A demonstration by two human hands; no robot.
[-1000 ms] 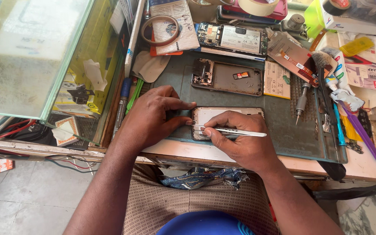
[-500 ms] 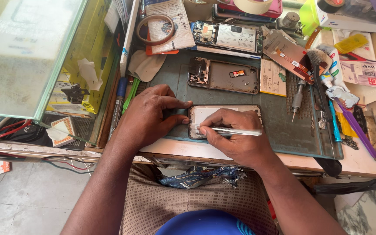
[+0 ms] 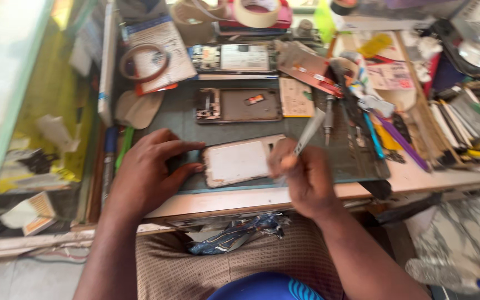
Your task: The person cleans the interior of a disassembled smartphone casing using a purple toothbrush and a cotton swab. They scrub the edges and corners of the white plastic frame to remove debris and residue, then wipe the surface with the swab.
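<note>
**Phone panel steadied on mat; tool tip raised off its right edge**

The worktop (image 3: 418,178) is crowded; a dark mat (image 3: 340,161) covers its middle. On the mat's near part lies the pale phone panel (image 3: 239,161), flat, slightly tilted, its long side running left to right. Behind it, well apart, sits an opened phone body (image 3: 239,105).

Change noted: half a second ago the slim silver tool lay almost level across the panel's lower right corner. Now the tool (image 3: 309,131) stands steeply, its tip pointing up and away from the person, and the panel shows more of its face. Judged: the pass along that edge has broken off, and the panel is not visibly lifted.

Left hand (image 3: 148,172): palm down on the mat, fingertips pressing the panel's left end; the grip is a flat hold, not a clasp.

Right hand (image 3: 304,178): curled at the panel's right end, grip closed round the tool's lower shaft, wrist bent inward. Motion blur hides the exact finger placement.
</note>
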